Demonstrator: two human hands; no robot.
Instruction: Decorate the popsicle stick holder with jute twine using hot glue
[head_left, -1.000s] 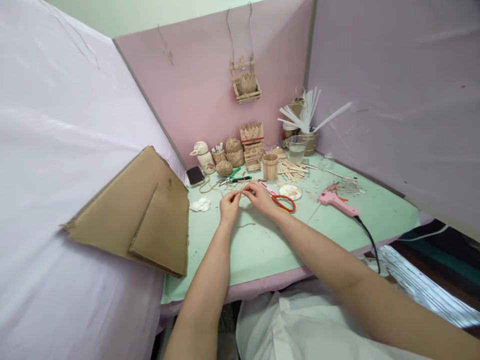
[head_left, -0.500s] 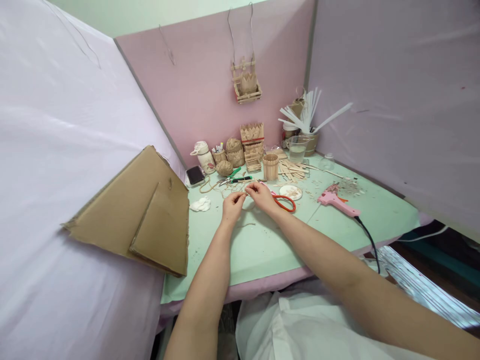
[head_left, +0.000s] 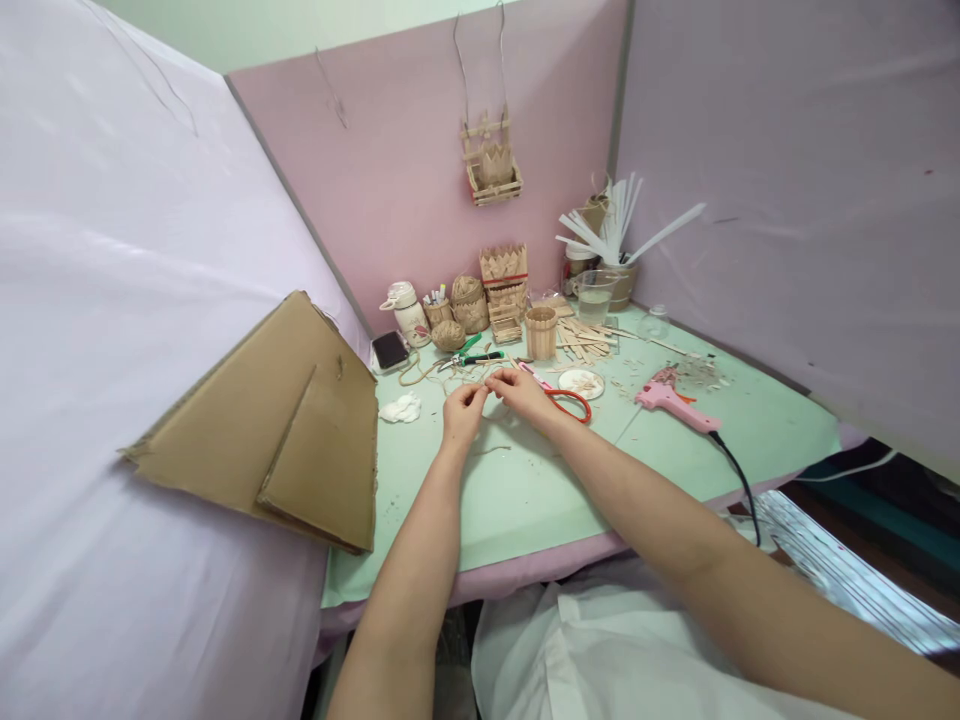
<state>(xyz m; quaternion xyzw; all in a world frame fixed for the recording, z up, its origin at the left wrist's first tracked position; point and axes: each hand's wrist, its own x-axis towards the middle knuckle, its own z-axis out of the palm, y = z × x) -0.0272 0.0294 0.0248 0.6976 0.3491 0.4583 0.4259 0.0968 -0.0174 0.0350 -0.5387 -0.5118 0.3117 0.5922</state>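
Note:
My left hand [head_left: 463, 412] and my right hand [head_left: 517, 392] are close together over the middle of the table, fingertips pinched. Between them is a thin strand that looks like twine, mostly hidden by the fingers. A short piece of twine [head_left: 493, 450] lies on the table just below. Beside my right hand are scissors with red handles [head_left: 574, 408], partly covered by my wrist. Beyond the hands lie green-handled pliers [head_left: 480, 358], loose tan cord [head_left: 412, 377] and a ball of twine [head_left: 448, 335].
A pink glue gun [head_left: 679, 405] lies at right, its black cable over the edge. Cardboard [head_left: 322, 440] leans at left. Behind are a stick cup [head_left: 541, 335], loose wooden sticks [head_left: 585, 340], a white dish [head_left: 581, 384], a water cup [head_left: 595, 300], a phone [head_left: 391, 350] and a bottle [head_left: 407, 312].
Both hands have shifted slightly left, and their fingertips stay pinched close together. The pink item beside the scissors shows a little more. Nothing else on the table has moved.

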